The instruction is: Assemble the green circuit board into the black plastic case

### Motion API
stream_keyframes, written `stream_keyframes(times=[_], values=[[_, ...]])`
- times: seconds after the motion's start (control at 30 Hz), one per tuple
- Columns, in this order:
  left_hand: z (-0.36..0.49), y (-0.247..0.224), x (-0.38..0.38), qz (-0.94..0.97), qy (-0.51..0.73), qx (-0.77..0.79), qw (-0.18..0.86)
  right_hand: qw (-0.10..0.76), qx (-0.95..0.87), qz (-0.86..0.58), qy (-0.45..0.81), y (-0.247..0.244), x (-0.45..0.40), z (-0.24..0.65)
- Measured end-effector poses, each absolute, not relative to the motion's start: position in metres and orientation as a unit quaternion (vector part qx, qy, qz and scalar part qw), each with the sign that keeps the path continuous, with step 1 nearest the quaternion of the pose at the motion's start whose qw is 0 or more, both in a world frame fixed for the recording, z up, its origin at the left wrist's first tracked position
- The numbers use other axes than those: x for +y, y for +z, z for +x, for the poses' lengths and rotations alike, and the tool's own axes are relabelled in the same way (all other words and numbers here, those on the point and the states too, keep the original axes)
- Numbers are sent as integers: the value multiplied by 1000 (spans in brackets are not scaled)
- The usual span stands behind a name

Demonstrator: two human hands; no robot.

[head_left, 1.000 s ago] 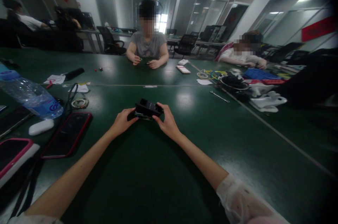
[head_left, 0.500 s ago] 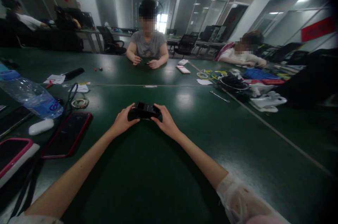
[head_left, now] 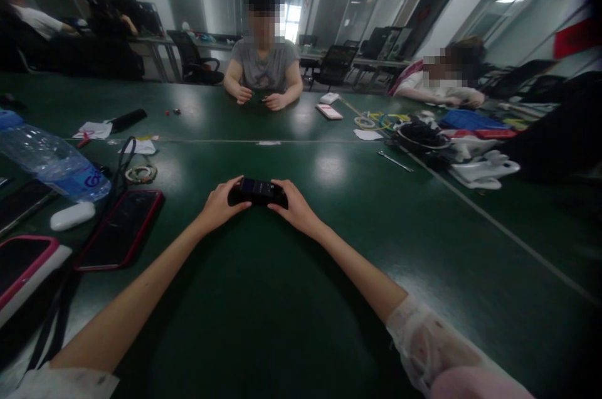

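Note:
A small black device (head_left: 258, 192) with a dark screen-like top lies between my two hands near the middle of the green table (head_left: 263, 298). My left hand (head_left: 221, 203) grips its left end, thumb on the near side and fingers at the far side. Around the right end, my right hand (head_left: 295, 206) holds it in the same way. The device's underside is hidden, so whether it touches the table is unclear.
At the left are a water bottle (head_left: 61, 160), a red-edged phone (head_left: 121, 229) and a white case (head_left: 73, 216). A wrench (head_left: 395, 161), white gloves (head_left: 486, 170) and cables (head_left: 376, 122) lie right. Across sits a person in grey (head_left: 264, 66); another person (head_left: 437, 82) leans at the right.
The view has tilted slightly down, so the background sits higher in the picture. The black device's top faces me a little more; both hands still hold it.

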State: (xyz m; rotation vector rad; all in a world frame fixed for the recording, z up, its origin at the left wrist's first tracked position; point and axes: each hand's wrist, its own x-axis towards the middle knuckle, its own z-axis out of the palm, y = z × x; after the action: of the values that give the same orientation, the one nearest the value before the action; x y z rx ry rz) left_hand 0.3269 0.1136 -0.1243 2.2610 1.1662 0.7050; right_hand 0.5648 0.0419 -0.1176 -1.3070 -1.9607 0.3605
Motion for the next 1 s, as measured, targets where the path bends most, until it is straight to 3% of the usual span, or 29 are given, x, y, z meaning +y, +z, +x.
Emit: stream_keyframes(times=[1.0], values=[[327, -114, 107, 814, 234, 452, 280, 374, -751, -511, 189, -111, 39, 564]])
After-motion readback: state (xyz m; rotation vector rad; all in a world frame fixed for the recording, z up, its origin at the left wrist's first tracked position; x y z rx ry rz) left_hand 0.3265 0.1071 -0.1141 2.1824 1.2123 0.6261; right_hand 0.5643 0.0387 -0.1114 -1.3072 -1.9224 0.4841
